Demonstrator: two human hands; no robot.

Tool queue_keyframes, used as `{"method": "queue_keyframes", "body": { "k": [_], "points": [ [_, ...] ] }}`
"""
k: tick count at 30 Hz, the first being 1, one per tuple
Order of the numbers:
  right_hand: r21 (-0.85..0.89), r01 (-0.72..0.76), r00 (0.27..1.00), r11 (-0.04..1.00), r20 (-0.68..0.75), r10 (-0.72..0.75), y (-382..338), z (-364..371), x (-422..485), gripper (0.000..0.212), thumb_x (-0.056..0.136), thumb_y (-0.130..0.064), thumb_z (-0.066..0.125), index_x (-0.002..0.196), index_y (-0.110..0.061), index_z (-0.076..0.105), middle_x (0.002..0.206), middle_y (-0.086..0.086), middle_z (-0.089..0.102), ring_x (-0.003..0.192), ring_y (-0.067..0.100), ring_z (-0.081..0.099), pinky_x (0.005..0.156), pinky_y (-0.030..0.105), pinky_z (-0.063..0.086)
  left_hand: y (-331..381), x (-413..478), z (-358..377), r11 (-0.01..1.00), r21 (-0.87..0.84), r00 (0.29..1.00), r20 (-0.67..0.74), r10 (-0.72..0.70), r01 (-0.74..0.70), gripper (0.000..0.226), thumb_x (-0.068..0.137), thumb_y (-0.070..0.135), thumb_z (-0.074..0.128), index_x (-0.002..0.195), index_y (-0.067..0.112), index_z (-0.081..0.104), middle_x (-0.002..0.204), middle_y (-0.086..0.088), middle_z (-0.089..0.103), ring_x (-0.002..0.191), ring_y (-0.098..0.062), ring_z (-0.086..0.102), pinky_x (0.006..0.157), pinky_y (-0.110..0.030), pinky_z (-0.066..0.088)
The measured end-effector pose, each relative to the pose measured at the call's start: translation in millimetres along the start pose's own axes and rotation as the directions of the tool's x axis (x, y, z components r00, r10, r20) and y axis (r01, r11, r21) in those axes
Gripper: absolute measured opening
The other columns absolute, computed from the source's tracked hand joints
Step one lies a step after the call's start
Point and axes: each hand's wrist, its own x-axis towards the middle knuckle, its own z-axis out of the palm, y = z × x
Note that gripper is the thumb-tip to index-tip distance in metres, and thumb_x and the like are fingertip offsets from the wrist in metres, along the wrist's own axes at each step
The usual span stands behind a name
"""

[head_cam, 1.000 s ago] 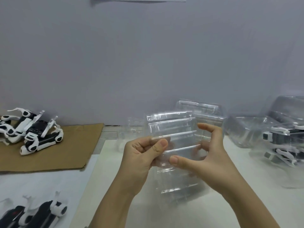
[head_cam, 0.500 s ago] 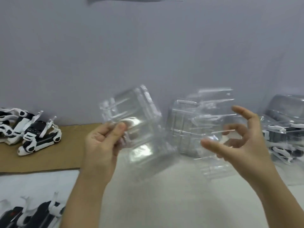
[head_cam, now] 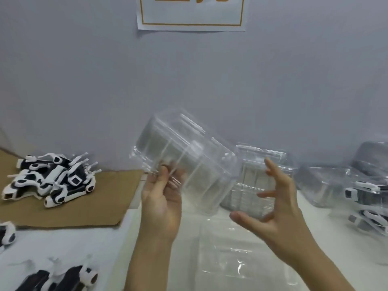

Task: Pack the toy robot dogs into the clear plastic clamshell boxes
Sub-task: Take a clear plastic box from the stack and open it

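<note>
My left hand (head_cam: 161,198) holds a clear clamshell box (head_cam: 189,160) up in the air, tilted, with the thumb pinching its lower left edge. My right hand (head_cam: 273,211) hovers to the right of that box with its fingers spread and grips nothing. Behind it stands a stack of empty clamshell boxes (head_cam: 258,177). Another clear clamshell (head_cam: 231,255) lies flat on the table below my hands. A pile of black-and-white toy robot dogs (head_cam: 56,179) lies on brown cardboard (head_cam: 84,208) at the left.
More robot dogs lie at the bottom left (head_cam: 63,278) and at the left edge (head_cam: 6,232). Clamshell boxes with dogs inside (head_cam: 367,196) sit at the right. A grey wall with a paper sign (head_cam: 191,11) closes off the back.
My left hand has carried one clamshell box up and toward the middle. My right hand has come away from the stack, fingers spread. The view has tilted up.
</note>
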Motion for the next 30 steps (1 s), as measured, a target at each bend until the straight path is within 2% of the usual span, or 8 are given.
{"method": "queue_keyframes", "body": {
  "k": [2,5,9,12,14,18,22,30],
  "points": [
    [0.119,-0.047,0.996,0.992,-0.066,0.055,1.0,-4.9,26.1,0.103,0.049,-0.078,0.071,0.135,-0.073,0.014,0.143,-0.037,0.019,0.119,-0.019,0.040,0.088,0.022,0.044,-22.9,-3.3,20.1,0.989,-0.066,0.985,0.124,-0.124,0.132,0.019,0.080,0.012,0.056,0.078,0.011,0.074,0.080,-0.002,0.073,0.071,-0.012,0.071,0.079,-0.025,0.057],
    [0.134,0.043,0.977,0.990,-0.211,-0.014,9.5,-19.5,57.8,0.063,0.064,-0.065,0.075,0.120,-0.068,0.045,0.149,-0.029,0.026,0.135,-0.012,0.029,0.092,0.015,0.042,-48.9,6.2,49.2,0.971,0.012,0.930,0.285,-0.232,0.238,0.015,0.082,0.014,0.059,0.089,0.008,0.070,0.089,-0.004,0.072,0.082,-0.016,0.070,0.089,-0.031,0.054],
    [-0.018,0.062,0.962,0.998,-0.264,-0.065,36.9,-55.0,83.9,0.037,0.069,-0.055,0.066,0.104,-0.063,0.053,0.153,-0.008,0.034,0.135,-0.007,0.032,0.097,0.019,0.039,-74.2,34.8,79.2,0.846,0.461,0.926,0.121,-0.358,0.267,0.023,0.090,0.014,0.065,0.109,0.005,0.055,0.089,-0.005,0.063,0.073,-0.012,0.064,0.083,-0.031,0.055],
    [-0.230,-0.026,0.980,0.973,-0.199,-0.021,59.6,-69.4,93.8,0.036,0.077,-0.050,0.065,0.111,-0.055,0.052,0.159,-0.005,0.025,0.139,0.014,0.034,0.098,0.040,0.039,-84.2,55.9,78.5,0.579,0.793,0.955,-0.009,-0.298,0.188,0.090,0.085,0.023,0.074,0.151,0.024,0.014,0.146,-0.006,0.035,0.123,-0.024,0.051,0.102,-0.043,0.043],
    [-0.361,-0.130,0.990,0.924,-0.093,0.103,75.8,-72.9,97.0,0.041,0.086,-0.043,0.065,0.125,-0.046,0.053,0.161,-0.003,0.019,0.134,0.028,0.044,0.099,0.047,0.043,-91.1,66.7,69.3,0.431,0.902,0.971,0.107,-0.214,-0.004,0.102,0.086,0.025,0.074,0.153,0.036,-0.002,0.161,0.005,0.009,0.145,-0.021,0.022,0.112,-0.042,0.029],
    [-0.443,-0.156,0.969,0.883,0.106,0.224,93.1,-72.3,96.9,0.041,0.092,-0.049,0.055,0.124,-0.065,0.034,0.163,-0.010,0.007,0.117,0.026,0.057,0.096,0.042,0.043,-114.5,74.6,37.7,0.299,0.948,0.932,0.201,-0.302,-0.108,0.068,0.096,0.034,0.058,0.152,0.024,0.022,0.153,0.008,0.034,0.135,-0.008,0.035,0.102,-0.022,0.031],
    [-0.463,-0.176,0.966,0.869,0.090,0.243,105.6,-58.5,89.7,0.041,0.094,-0.055,0.043,0.117,-0.076,0.017,0.163,-0.014,-0.008,0.133,0.022,0.046,0.097,0.044,0.043,-128.2,74.3,9.4,0.231,0.969,0.959,0.144,-0.244,-0.087,0.053,0.095,0.044,0.056,0.140,0.021,0.041,0.117,0.016,0.047,0.116,-0.008,0.048,0.088,-0.020,0.035],
    [-0.342,-0.244,0.964,0.907,0.020,0.267,102.9,-45.6,72.2,0.067,0.101,-0.042,0.043,0.127,-0.074,-0.009,0.159,-0.002,-0.027,0.137,0.025,0.042,0.089,0.036,0.042,-102.5,79.2,2.7,0.225,0.967,0.907,0.196,-0.372,-0.117,0.061,0.096,0.021,0.060,0.149,0.014,0.033,0.152,0.000,0.038,0.139,-0.016,0.036,0.105,-0.021,0.029]
  ]
}}
